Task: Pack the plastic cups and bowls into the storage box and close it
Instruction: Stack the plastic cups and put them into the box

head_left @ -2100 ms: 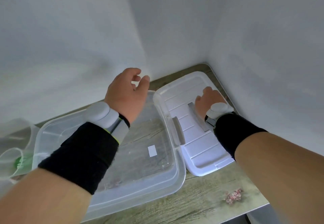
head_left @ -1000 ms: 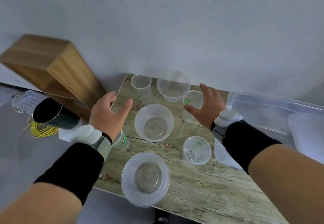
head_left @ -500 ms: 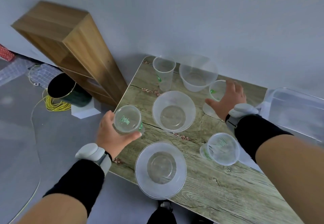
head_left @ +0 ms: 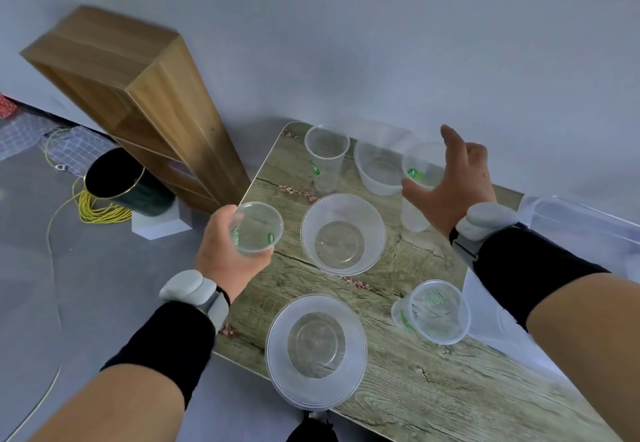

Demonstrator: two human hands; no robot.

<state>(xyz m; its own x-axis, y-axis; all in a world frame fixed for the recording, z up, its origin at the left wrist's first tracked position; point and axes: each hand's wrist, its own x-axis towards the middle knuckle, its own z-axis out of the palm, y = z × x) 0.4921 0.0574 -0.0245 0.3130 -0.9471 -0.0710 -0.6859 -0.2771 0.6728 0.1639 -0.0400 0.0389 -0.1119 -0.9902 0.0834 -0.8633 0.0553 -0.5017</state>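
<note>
the left hand point(head_left: 225, 254) was curled around a clear plastic cup point(head_left: 256, 228) with green print, thumb and fingers wrapped about its wall, holding it lifted just off the left edge of the surface point(head_left: 433, 389), its mouth turned up toward the camera. the left forearm reached in from the lower left, wrist wearing a grey band point(head_left: 194, 294) above a black sleeve. the right hand point(head_left: 457, 182) was stretched out with fingers spread wide, thumb against the side of a second cup point(head_left: 417, 178) near the far edge of the surface; the grip was loose and not closed, and whether that cup was lifted could not be told. just left of it sat a far bowl point(head_left: 377, 171), and a tall cup point(head_left: 325, 157) stood upright at the far left corner. a middle bowl point(head_left: 343, 233) sat between the two hands, a near bowl point(head_left: 315, 350) rested at the near edge, slightly overhanging it, and another cup point(head_left: 434, 311) lay tilted on the surface under the right forearm. the clear storage box point(head_left: 581, 223) stood open at the right end of the surface, beyond the right wrist. a wooden shelf point(head_left: 138, 95) stood on the floor left of the surface.
</note>
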